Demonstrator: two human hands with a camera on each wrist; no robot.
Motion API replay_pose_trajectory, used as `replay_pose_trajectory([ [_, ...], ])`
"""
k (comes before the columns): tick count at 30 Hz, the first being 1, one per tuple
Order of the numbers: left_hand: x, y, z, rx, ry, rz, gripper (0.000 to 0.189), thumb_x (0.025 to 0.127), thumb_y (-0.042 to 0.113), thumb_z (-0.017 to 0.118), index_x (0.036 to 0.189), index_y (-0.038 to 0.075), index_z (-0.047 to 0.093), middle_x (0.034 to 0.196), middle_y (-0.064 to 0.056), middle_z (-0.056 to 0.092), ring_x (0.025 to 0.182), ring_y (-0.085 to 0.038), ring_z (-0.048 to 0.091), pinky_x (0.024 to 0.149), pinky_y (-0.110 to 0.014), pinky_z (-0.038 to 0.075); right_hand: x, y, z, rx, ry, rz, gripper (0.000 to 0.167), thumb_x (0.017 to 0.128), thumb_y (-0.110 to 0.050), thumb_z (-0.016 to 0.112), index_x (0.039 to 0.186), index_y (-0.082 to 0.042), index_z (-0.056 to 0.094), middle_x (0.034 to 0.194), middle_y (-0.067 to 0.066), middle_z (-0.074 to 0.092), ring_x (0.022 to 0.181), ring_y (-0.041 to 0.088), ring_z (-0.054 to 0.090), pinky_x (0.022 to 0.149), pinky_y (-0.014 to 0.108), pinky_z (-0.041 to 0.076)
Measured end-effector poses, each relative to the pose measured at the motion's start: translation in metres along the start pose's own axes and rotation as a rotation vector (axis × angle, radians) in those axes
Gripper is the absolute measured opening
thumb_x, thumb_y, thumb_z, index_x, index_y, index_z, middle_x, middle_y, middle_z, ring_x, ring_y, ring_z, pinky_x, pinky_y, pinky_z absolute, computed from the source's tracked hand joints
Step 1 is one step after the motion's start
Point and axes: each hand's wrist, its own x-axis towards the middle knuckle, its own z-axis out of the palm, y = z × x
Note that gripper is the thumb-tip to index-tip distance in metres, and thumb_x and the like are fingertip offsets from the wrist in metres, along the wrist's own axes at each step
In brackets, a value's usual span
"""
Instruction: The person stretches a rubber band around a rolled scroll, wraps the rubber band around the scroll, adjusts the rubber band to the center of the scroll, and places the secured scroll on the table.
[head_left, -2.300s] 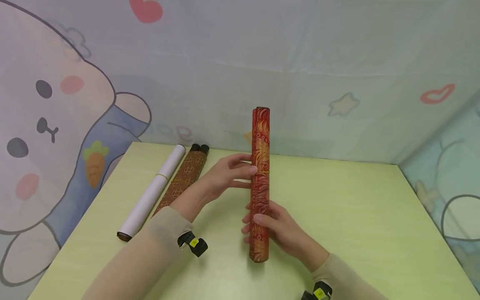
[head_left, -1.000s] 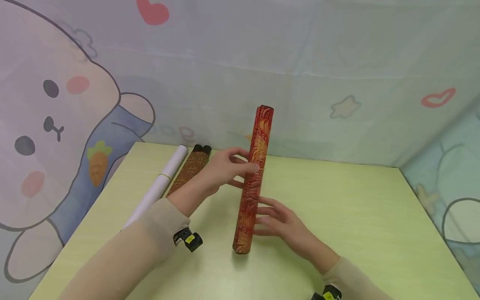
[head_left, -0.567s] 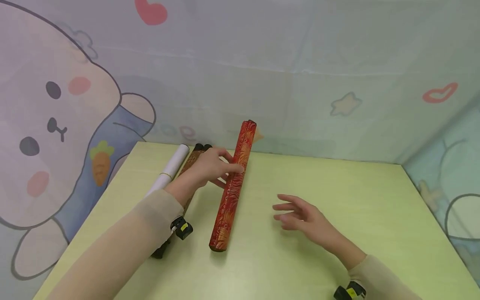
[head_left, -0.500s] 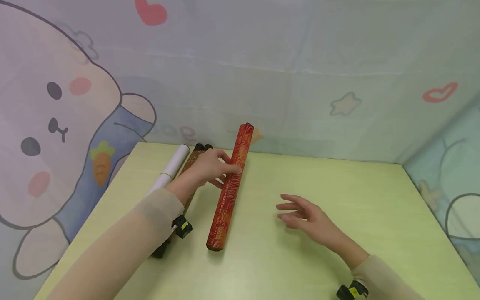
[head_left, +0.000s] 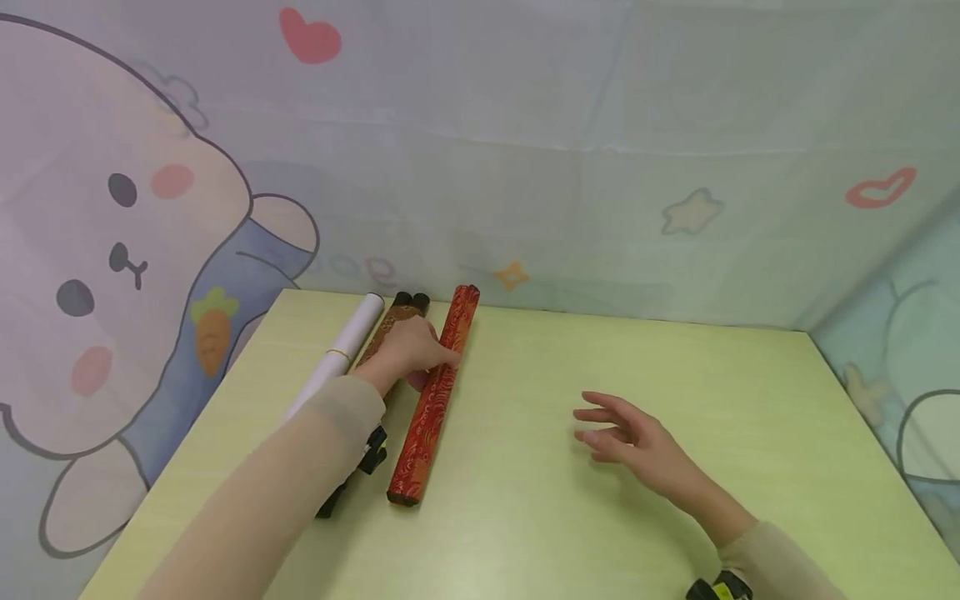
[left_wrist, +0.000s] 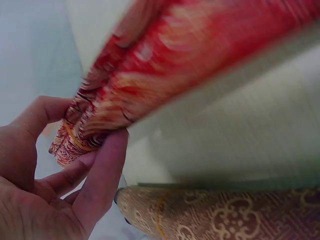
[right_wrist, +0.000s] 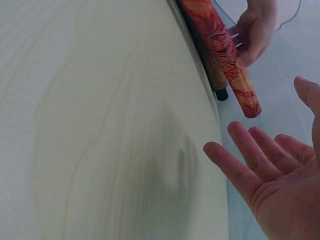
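Note:
A red and gold patterned scroll (head_left: 429, 417), rolled up and tied with a yellow band, is pinched near its middle between the thumb and fingers of my left hand (head_left: 411, 346). In the left wrist view the thumb and fingertips meet on the red scroll (left_wrist: 165, 65) by its band. A brown scroll (head_left: 393, 318) with gold flower shapes and black rod ends lies just left of it, partly under my left hand. Further left lies a white scroll (head_left: 352, 333) with a thin band. My right hand (head_left: 637, 437) hovers over the table, fingers spread, holding nothing.
The pale yellow-green table (head_left: 570, 500) runs back to a cloth wall (head_left: 525, 125) printed with a cartoon bear, hearts and stars. A second cloth (head_left: 915, 333) hangs at the right side. My left sleeve (head_left: 285, 475) covers the lower part of the white scroll.
The red scroll has gone from near upright in both hands to lower and further left, beside the brown scroll. My right hand has released it and drawn away to the right.

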Motion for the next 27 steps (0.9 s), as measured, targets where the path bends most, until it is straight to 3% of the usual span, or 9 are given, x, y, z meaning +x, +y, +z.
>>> replay_pose_trajectory([
  [3, 0.003, -0.004, 0.001, 0.139, 0.033, -0.004, 0.039, 0.092, 0.038, 0.079, 0.072, 0.009, 0.064, 0.069, -0.012, 0.075, 0.059, -0.024, 0.076, 0.068, -0.034, 0.060, -0.002, 0.000, -0.001, -0.119, 0.046, -0.010, 0.060, 0.107, -0.020, 0.068, 0.161, -0.010, 0.044, 0.152, 0.025, 0.056, 0.125, 0.024, 0.070, 0.097, 0.033, 0.060],
  [6, 0.007, -0.007, 0.001, 0.199, 0.057, -0.019, 0.040, 0.092, 0.041, 0.080, 0.073, 0.008, 0.065, 0.072, -0.011, 0.074, 0.065, -0.026, 0.075, 0.072, -0.037, 0.060, -0.004, -0.001, -0.002, -0.244, 0.085, -0.028, 0.060, 0.105, -0.023, 0.071, 0.159, -0.014, 0.048, 0.150, 0.019, 0.061, 0.124, 0.027, 0.071, 0.094, 0.028, 0.059],
  [9, 0.012, -0.011, 0.001, 0.225, 0.072, -0.046, 0.039, 0.092, 0.042, 0.079, 0.079, 0.007, 0.068, 0.081, -0.012, 0.074, 0.069, -0.028, 0.074, 0.076, -0.039, 0.061, -0.005, -0.002, -0.004, -0.330, 0.107, -0.061, 0.059, 0.104, -0.024, 0.073, 0.158, -0.014, 0.050, 0.149, 0.018, 0.062, 0.125, 0.035, 0.069, 0.098, 0.038, 0.060],
  [13, 0.014, -0.015, 0.003, 0.244, 0.091, -0.086, 0.039, 0.092, 0.042, 0.080, 0.086, 0.005, 0.071, 0.091, -0.015, 0.073, 0.070, -0.028, 0.072, 0.071, -0.040, 0.060, -0.003, -0.005, -0.004, -0.485, 0.126, -0.077, 0.062, 0.103, -0.032, 0.075, 0.157, -0.012, 0.051, 0.151, 0.016, 0.061, 0.129, 0.036, 0.067, 0.105, 0.056, 0.055],
  [19, 0.017, -0.019, 0.007, 0.308, 0.120, -0.080, 0.034, 0.092, 0.038, 0.081, 0.087, 0.006, 0.072, 0.098, -0.016, 0.073, 0.072, -0.024, 0.063, 0.061, -0.038, 0.055, -0.003, -0.009, -0.001, -0.818, 0.181, -0.064, 0.071, 0.100, -0.043, 0.076, 0.159, -0.010, 0.050, 0.152, 0.014, 0.061, 0.130, 0.038, 0.065, 0.101, 0.060, 0.054],
  [22, 0.018, -0.021, 0.012, 0.322, 0.137, -0.071, 0.033, 0.093, 0.037, 0.081, 0.086, 0.006, 0.073, 0.099, -0.016, 0.074, 0.073, -0.024, 0.066, 0.063, -0.039, 0.058, -0.003, -0.009, 0.001, -0.878, 0.204, -0.052, 0.073, 0.100, -0.044, 0.075, 0.159, -0.010, 0.049, 0.152, 0.018, 0.060, 0.132, 0.042, 0.062, 0.103, 0.062, 0.053],
  [27, 0.018, -0.018, 0.018, 0.356, 0.168, -0.060, 0.034, 0.092, 0.037, 0.083, 0.092, 0.004, 0.074, 0.108, -0.019, 0.075, 0.082, -0.031, 0.073, 0.069, -0.045, 0.063, -0.007, -0.005, 0.006, -0.866, 0.217, -0.020, 0.075, 0.101, -0.049, 0.073, 0.160, -0.012, 0.048, 0.153, 0.019, 0.058, 0.136, 0.044, 0.059, 0.105, 0.064, 0.051],
])
